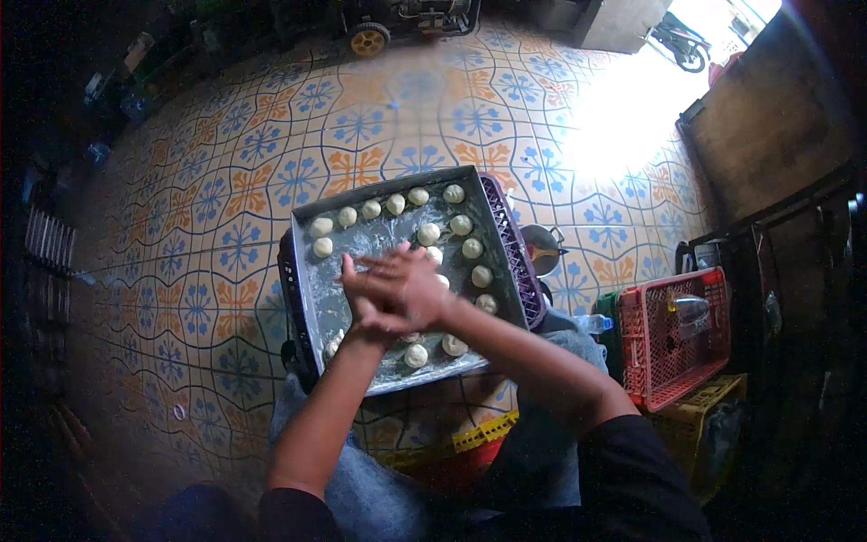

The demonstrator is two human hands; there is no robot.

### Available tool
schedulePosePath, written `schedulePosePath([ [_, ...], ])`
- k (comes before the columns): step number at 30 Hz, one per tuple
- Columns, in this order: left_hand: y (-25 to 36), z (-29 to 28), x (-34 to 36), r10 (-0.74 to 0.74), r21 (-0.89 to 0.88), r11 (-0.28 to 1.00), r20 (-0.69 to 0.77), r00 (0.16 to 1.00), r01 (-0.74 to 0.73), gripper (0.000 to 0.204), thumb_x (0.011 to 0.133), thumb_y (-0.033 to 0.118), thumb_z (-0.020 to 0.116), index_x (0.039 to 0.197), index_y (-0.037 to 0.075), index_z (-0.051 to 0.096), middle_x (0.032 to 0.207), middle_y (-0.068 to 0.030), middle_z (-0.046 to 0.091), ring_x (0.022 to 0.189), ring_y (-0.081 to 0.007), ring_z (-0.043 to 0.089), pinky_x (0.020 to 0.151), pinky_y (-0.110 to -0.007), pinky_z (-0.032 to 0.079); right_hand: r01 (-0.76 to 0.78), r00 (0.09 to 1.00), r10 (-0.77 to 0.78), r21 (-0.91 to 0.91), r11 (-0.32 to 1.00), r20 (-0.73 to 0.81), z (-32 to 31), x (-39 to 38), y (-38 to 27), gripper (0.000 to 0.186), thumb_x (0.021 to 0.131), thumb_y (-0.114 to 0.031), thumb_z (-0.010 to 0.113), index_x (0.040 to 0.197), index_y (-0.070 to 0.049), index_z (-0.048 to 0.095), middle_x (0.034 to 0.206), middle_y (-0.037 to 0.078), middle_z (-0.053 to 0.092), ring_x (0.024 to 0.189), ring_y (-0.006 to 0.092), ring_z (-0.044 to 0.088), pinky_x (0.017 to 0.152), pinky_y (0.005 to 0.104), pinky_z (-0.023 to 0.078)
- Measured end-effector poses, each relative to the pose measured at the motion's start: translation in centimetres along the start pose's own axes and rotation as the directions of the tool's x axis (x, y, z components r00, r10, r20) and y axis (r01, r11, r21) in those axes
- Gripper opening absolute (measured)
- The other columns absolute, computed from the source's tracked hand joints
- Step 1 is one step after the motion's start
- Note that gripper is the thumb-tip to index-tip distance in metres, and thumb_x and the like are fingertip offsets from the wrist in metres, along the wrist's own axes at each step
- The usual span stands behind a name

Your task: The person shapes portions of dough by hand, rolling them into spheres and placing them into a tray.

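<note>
Over a floured metal tray, my two hands are pressed palm to palm. My right hand lies across the top with its fingers stretched out. Beneath it, my left hand is partly covered, one fingertip showing past the edge. Whatever sits between the palms is hidden. Small pale dough balls line the tray: a row along the far side, with one ball near its middle, and columns down the right, including one ball. Another dough ball rests just below my wrists. My hands cover part of the tray's middle.
A purple plastic crate shows under the tray's right side. Farther right stand a metal pot, a plastic bottle, a red crate and a yellow crate. Patterned tile floor surrounds the tray. A wheeled machine stands far ahead.
</note>
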State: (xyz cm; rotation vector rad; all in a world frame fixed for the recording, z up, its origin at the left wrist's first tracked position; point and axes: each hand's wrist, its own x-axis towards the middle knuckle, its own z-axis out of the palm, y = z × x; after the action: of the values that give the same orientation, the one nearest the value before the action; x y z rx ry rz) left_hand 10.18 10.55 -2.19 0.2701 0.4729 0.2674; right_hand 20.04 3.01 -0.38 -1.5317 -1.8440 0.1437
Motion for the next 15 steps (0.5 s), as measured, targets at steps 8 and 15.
schedulePosePath([
  [8,-0.2,-0.4,-0.4,-0.078,0.004,0.997,0.011,0.997,0.078,0.106,0.088,0.086,0.027,0.147,0.000,0.043,0.148,-0.0197,0.048,0.136,-0.0344,0.048,0.117,-0.048,0.033,-0.336,0.919,0.345,0.077,0.939,-0.194,3.2,-1.1,0.9,0.046,0.094,-0.039,0.062,0.130,-0.010,0.066,0.124,0.022,0.068,0.117,0.0387,0.064,0.101,0.0459,0.049],
  [15,0.5,-0.3,-0.5,-0.044,0.083,0.996,0.022,0.999,0.042,0.103,0.088,0.085,0.030,0.147,0.003,0.046,0.146,-0.0169,0.053,0.134,-0.0310,0.051,0.117,-0.044,0.034,-0.306,0.904,0.368,0.274,0.912,-0.215,1.6,-1.0,1.9,0.044,0.086,-0.031,0.069,0.121,-0.004,0.067,0.122,0.022,0.067,0.115,0.0394,0.064,0.101,0.0488,0.047],
])
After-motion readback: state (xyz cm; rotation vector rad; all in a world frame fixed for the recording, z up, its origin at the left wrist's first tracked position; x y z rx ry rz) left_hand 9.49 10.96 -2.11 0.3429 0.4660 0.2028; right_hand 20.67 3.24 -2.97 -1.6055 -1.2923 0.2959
